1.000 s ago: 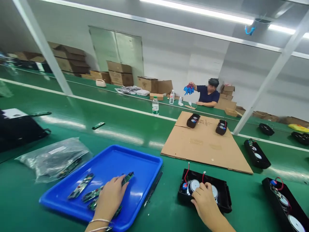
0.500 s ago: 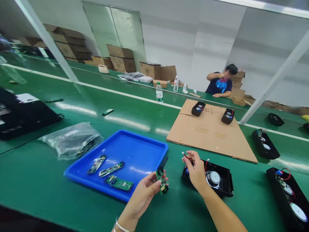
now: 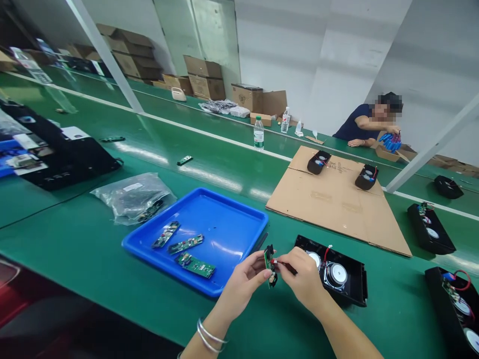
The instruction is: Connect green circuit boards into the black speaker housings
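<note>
My left hand holds a small green circuit board upright by its edges, just off the tray's right corner. Pinched in my right hand is a thin wire with a small connector, its tip against the board's face; whether it is seated I cannot tell. Behind my right hand lies an open black speaker housing with round silver speakers and a red wire with a white plug. My fingers hide part of the housing. The blue tray to the left bears several green boards.
A plastic bag of boards lies left of the tray. Beyond the housing is a flat cardboard sheet with two black speaker housings. More housings line the right side. A bottle stands behind; across the table a person holds blue parts.
My right hand has brought the wire's connector left to the board in my left hand. The board has turned more edge-on. The person opposite now holds a bundle of blue parts.
</note>
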`<state>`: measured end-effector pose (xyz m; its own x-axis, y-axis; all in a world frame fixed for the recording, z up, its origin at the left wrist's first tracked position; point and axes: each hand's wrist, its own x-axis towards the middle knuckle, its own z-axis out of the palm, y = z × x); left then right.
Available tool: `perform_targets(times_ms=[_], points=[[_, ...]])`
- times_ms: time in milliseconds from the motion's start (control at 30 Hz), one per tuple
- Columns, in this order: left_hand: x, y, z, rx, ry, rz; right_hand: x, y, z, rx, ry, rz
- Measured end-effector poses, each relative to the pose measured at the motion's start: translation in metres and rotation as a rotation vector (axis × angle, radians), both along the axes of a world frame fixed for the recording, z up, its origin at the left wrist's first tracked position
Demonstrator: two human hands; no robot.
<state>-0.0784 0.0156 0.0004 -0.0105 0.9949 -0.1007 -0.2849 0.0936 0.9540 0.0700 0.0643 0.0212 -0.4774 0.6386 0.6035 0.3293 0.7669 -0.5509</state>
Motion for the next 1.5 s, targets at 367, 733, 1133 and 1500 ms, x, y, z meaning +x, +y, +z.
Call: perform_targets(times_ms=[367, 733, 1133, 1500], points=[[0.003, 0.000, 0.006, -0.026, -0.070, -0.041, 0.003, 0.002, 0.001, 0.167, -0.058, 0.043], [-0.002, -0.001, 0.003, -0.072, -0.030, -0.093, 0.005, 0.005, -0.002, 0.357, -0.193, 0.105], [0.002, -0.003, 0.006, -0.086, -0.023, -0.112, 0.011, 0.010, -0.008, 0.250, -0.171, 0.197], [0.010, -0.008, 0.010, -0.120, 0.049, -0.135, 0.043, 0.010, 0.022, 0.021, -0.342, 0.111]])
